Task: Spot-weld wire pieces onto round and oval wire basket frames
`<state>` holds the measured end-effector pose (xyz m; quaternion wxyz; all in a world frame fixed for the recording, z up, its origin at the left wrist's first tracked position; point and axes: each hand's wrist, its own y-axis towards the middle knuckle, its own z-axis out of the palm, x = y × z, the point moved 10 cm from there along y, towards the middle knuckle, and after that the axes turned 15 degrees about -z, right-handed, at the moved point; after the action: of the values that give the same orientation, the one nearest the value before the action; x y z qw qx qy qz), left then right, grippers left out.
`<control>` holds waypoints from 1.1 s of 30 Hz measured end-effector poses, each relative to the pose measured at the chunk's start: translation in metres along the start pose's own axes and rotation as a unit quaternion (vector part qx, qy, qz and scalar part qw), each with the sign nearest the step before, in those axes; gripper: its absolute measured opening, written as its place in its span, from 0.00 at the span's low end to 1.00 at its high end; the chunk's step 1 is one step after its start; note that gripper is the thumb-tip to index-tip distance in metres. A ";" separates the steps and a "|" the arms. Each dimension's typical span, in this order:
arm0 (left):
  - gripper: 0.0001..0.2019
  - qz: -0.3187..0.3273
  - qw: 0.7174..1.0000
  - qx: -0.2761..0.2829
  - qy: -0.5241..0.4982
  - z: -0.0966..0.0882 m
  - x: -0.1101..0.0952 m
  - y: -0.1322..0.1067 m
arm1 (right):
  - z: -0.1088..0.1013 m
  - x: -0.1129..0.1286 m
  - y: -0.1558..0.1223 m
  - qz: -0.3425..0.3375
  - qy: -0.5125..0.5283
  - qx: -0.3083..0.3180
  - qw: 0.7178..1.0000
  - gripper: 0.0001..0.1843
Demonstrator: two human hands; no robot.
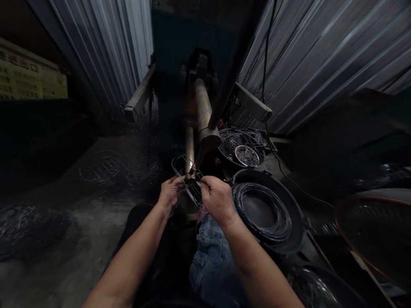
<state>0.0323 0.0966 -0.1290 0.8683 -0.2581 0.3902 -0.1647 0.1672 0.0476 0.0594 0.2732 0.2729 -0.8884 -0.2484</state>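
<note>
A wire rack [194,193] with a rounded outline and several cross wires is held between my two hands, tilted, at the tips of a machine. My left hand [170,191] pinches its left side. On the opposite side, my right hand [216,197] is closed with thumb and fingers on the wire. The machine's lower metal rod [189,149] ends at the rack, and the thick upper cylinder [203,107] carries a slanted tip that comes down close to it. Whether both tips touch the wire I cannot tell.
Right of my knee, a black basin [300,214] holds coiled wire rings [261,211]. Behind it another basin holds tangled wire and a small round dish [247,155]. Wire racks [102,168] lie on the floor at left. A yellow crate [32,77] stands far left; a cable [289,182] trails right.
</note>
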 end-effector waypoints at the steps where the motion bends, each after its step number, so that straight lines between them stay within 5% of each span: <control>1: 0.20 -0.001 1.000 -0.001 -0.002 0.000 0.000 0.001 | 0.001 -0.001 0.002 0.001 -0.008 0.004 1.000 0.11; 14: 0.16 -0.045 0.999 -0.003 -0.013 0.004 0.018 0.008 | 0.005 -0.006 0.016 0.021 -0.004 0.026 0.999 0.10; 19: 0.13 -0.064 0.998 -0.005 -0.007 0.004 0.021 0.004 | -0.019 -0.029 -0.024 0.079 0.187 -0.034 0.979 0.03; 24: 0.12 -0.080 0.996 -0.038 0.002 -0.003 0.024 -0.001 | -0.015 -0.043 -0.063 0.113 0.255 0.019 0.960 0.05; 33: 0.14 -0.111 0.991 -0.068 0.006 -0.013 0.026 -0.009 | -0.010 -0.026 -0.036 0.084 0.237 0.037 0.967 0.05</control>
<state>0.0384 0.0729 -0.1464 0.8227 -0.3576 0.3746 -0.2344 0.2040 0.0346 0.0363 0.4855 0.2587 -0.8265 -0.1197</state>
